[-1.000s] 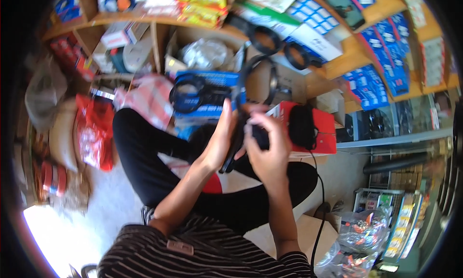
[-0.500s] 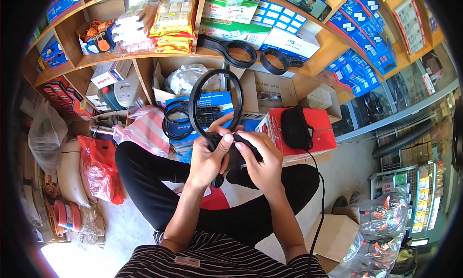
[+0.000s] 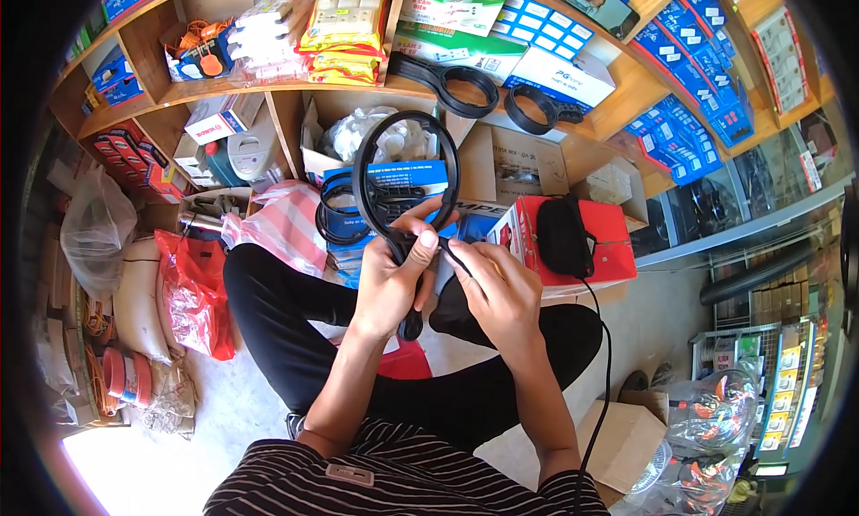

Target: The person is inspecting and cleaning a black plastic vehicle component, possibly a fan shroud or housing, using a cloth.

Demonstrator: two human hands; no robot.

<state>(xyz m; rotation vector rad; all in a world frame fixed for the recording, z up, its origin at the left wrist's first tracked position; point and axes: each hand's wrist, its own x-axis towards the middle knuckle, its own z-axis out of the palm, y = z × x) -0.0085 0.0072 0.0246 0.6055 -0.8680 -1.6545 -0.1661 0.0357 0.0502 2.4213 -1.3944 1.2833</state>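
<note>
A black ring-shaped tool with a short handle (image 3: 359,187), much like a strap wrench, stands upright in front of me. My left hand (image 3: 386,288) is closed around it where ring and handle meet, thumb on top; the handle's end shows below the fingers. Beside it, my right hand (image 3: 504,288) is closed in a pinch on a thin black strap end (image 3: 455,255) at the ring's base. Its fingers partly cover that strap. Between the hands and my right knee is a black shape, partly hidden by the right hand.
Two similar black ringed tools (image 3: 468,91) lie on the wooden shelf (image 3: 268,88) ahead. A black pouch (image 3: 565,236) rests on a red box (image 3: 613,248) at right; a black cable (image 3: 608,355) runs down past my right arm. A coiled black cord (image 3: 335,216) lies by a blue box.
My right hand has drawn slightly right, away from the left hand, and the strap end now shows at its fingertips. My left hand keeps its hold. The whole view has shifted a little.
</note>
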